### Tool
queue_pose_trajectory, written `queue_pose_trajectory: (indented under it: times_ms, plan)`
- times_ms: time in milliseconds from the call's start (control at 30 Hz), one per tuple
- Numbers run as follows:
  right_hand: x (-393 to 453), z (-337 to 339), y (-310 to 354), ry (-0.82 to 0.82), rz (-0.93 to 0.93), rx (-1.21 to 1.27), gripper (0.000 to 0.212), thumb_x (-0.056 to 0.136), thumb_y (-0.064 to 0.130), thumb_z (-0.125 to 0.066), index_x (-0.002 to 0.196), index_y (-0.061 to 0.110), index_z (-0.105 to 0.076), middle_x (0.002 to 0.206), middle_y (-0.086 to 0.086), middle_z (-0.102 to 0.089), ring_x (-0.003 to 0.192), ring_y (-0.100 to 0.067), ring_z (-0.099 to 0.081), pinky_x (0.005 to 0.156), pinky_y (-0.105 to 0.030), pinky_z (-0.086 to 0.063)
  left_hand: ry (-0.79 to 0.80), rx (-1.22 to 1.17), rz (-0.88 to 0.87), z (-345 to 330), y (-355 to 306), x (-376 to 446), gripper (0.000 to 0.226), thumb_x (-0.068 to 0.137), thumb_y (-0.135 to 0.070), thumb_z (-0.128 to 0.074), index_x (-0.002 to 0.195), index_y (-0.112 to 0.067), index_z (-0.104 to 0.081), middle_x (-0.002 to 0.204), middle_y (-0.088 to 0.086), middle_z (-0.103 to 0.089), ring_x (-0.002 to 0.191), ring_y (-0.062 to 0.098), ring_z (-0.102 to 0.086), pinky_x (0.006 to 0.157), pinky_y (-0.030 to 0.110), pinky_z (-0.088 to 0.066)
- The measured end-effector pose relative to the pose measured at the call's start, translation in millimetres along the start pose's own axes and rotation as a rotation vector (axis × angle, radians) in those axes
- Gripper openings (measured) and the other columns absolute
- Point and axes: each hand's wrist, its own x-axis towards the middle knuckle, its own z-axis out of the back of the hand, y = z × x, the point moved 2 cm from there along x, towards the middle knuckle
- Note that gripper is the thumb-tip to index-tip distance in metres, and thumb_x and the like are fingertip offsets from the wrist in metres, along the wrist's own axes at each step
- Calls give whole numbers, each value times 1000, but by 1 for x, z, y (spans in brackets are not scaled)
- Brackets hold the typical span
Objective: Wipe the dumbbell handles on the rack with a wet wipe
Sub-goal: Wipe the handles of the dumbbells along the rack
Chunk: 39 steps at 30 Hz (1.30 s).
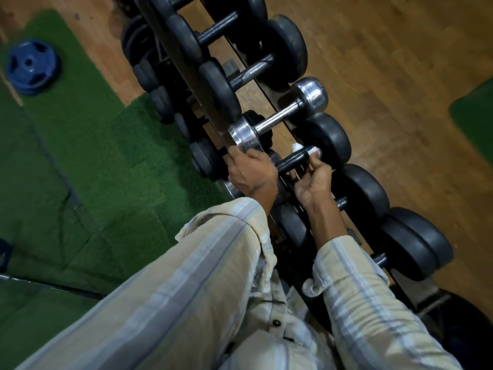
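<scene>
Entry: the dumbbell rack [213, 108] runs diagonally from top centre to lower right of the frame, over a wood floor [400, 76].

Right hand [313, 182], centre of frame: its fingers [314, 164] pinch a white wet wipe [306, 150] that wraps the far end of a black dumbbell handle [292, 161], close against the black rubber head [329, 137]. So the wipe sits on this handle, in mid-row.

Left hand [252, 173]: fingers curled over the near end of the same dumbbell, beside the chrome head of the chrome dumbbell [277, 120] just above it. It appears to steady the weight.

Progress, as a judgement: the wiping is under way on one handle. The uncovered part of that handle looks dark and glossy, possibly damp; not certain. Nothing shows which of the other handles are done. The handles toward the top of the frame and the ones at lower right [341, 202] give no sign either way, so likely several remain.

Also noted: green turf mat [93, 156], blue weight plate [32, 66] at upper left.
</scene>
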Motion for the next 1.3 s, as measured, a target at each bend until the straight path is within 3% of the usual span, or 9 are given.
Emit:
queue_pose_trajectory:
  times_ms: [167,300,400,500,667,800,967,1133,1300]
  plan:
    - [-5,9,-7,8,-11,-326,29,103,30,-50,105,13,-74,90,-6,-70,55,-9,-54,54,-24,-43,6,-6,33,-2,-2,0,25,87,-18,-46,105,-7,-60,102,17,-67,93,39,-63,78,45,-49]
    - [-25,8,-19,58,-64,-541,4,83,16,-70,80,16,-71,79,-9,-67,64,-20,-60,59,-30,-47,5,-1,24,-1,1,1,27,88,-17,-47,108,-5,-60,102,18,-67,92,38,-63,75,41,-46]
    - [-35,-2,-18,84,-62,-634,15,76,4,-76,91,3,-75,84,-13,-71,68,-23,-66,58,-31,-55,12,-9,46,-3,0,2,25,87,-17,-48,106,-5,-59,102,18,-67,92,38,-63,77,43,-47]
    - [-36,-10,-3,-111,67,-845,23,65,4,-86,81,-5,-73,81,-19,-74,70,-30,-72,58,-44,-59,27,-5,56,-4,-1,3,23,87,-18,-49,106,-7,-58,103,16,-66,93,36,-64,79,43,-51]
    - [-52,-5,10,-149,186,-919,22,75,1,-83,78,7,-63,72,-11,-60,48,-11,-52,33,-12,-31,100,38,61,1,4,3,29,92,-25,-49,116,-9,-52,113,17,-66,103,37,-63,86,45,-51]
    - [-75,20,13,-108,275,-828,25,78,5,-83,91,10,-62,78,-9,-65,62,-14,-58,37,-14,-37,220,86,65,9,8,2,32,100,-35,-43,118,-10,-50,122,17,-64,114,36,-61,95,46,-44]
    - [-97,61,30,-70,455,-940,12,84,12,-81,92,8,-74,82,-5,-74,62,-10,-64,62,-26,-53,283,3,-5,26,27,-34,51,105,-50,-30,126,-5,-45,126,23,-61,115,41,-58,95,51,-43]
    - [-107,93,36,9,779,-1405,9,86,29,-78,95,27,-76,84,11,-76,79,-3,-71,72,-30,-58,286,43,-20,29,46,-82,68,102,-58,-28,143,-4,-38,137,24,-55,124,41,-53,102,55,-39]
    - [-109,94,24,330,939,-1795,18,91,23,-72,107,23,-78,94,3,-65,86,-19,-65,71,-35,-53,297,62,-9,22,48,-110,82,100,-62,-24,157,-3,-20,148,27,-46,131,45,-48,107,56,-38]
